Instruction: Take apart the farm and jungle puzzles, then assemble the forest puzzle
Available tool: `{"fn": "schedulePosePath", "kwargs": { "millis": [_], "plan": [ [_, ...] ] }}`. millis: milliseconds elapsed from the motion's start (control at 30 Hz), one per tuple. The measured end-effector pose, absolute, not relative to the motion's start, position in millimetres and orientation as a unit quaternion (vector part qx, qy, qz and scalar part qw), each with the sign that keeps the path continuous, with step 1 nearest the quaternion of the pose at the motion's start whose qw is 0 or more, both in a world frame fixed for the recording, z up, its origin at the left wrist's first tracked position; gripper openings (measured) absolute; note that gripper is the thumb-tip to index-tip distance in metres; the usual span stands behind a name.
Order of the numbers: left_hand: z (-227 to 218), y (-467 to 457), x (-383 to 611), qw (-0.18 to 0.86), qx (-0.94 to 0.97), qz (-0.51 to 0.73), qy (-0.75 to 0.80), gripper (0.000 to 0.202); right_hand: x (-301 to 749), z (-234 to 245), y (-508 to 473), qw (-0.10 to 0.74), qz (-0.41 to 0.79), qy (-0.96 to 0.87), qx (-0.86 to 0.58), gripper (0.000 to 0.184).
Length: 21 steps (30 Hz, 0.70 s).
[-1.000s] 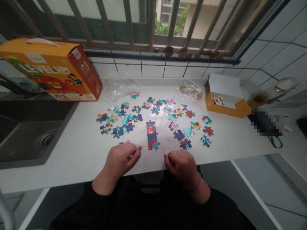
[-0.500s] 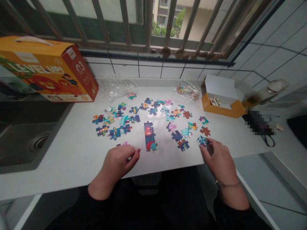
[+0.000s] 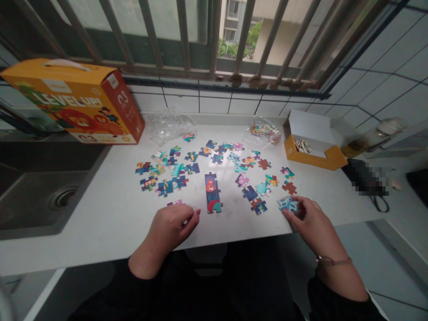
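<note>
Between the thumb and fingers of my right hand [image 3: 309, 216] is a blue patterned puzzle piece [image 3: 288, 204], at the counter's right front. My left hand [image 3: 175, 227] rests curled near the front edge, its fingers closed; whether anything is inside is hidden. Partly covered behind it lies a pink-purple puzzle piece [image 3: 176, 203]. A joined vertical strip of puzzle pieces [image 3: 213, 193] with a red figure lies between my hands. Loose pieces spread in an arc around it, among them a plain brown piece [image 3: 289, 187] and a dark blue piece [image 3: 249, 192].
A large orange box [image 3: 76, 102] stands at the back left beside the sink [image 3: 30, 191]. Clear plastic packaging [image 3: 169, 127] and a bag of pieces [image 3: 265, 131] lie along the wall. An open small box [image 3: 310, 154] sits back right, near a dark pouch [image 3: 363, 176].
My right hand has taken hold of the blue patterned puzzle piece and tilted it up slightly. My left hand keeps its curled pose. The whole view has shifted a little.
</note>
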<state>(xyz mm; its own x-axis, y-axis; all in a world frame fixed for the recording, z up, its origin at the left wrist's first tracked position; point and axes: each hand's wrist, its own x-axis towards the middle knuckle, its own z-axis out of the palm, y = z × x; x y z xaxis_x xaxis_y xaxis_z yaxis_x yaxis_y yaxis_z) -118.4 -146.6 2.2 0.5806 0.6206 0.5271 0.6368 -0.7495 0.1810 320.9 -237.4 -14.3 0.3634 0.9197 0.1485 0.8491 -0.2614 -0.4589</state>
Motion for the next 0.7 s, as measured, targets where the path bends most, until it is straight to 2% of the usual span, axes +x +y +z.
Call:
{"fn": "schedulePosePath", "kwargs": {
  "millis": [200, 333, 400, 467, 533, 600, 700],
  "plan": [
    [2, -147, -117, 0.019, -0.887, -0.297, -0.352, 0.048, 300, 1, -229, 0.287, 0.075, -0.532, -0.793, 0.043],
    [3, -147, -117, 0.017, -0.888, -0.300, -0.348, 0.049, 281, 9, -197, 0.351, 0.170, -0.549, -0.739, 0.048],
    [3, -147, -117, 0.015, -0.888, -0.301, -0.348, 0.049, 271, 13, -173, 0.313, 0.220, -0.589, -0.712, 0.041],
    [3, -147, -117, 0.011, -0.887, -0.302, -0.350, 0.049, 262, 18, -146, 0.228, 0.217, -0.639, -0.702, 0.029],
    [2, -147, -117, 0.008, -0.887, -0.302, -0.350, 0.048, 251, 23, -119, 0.165, 0.162, -0.702, -0.674, 0.024],
    [1, -147, -118, 0.004, -0.886, -0.302, -0.350, 0.048, 238, 28, -92, 0.145, 0.081, -0.730, -0.663, 0.023],
    [-1, -147, -118, -0.002, -0.886, -0.302, -0.353, 0.047, 219, 31, -52, 0.076, 0.023, -0.721, -0.689, 0.030]
  ]
}}
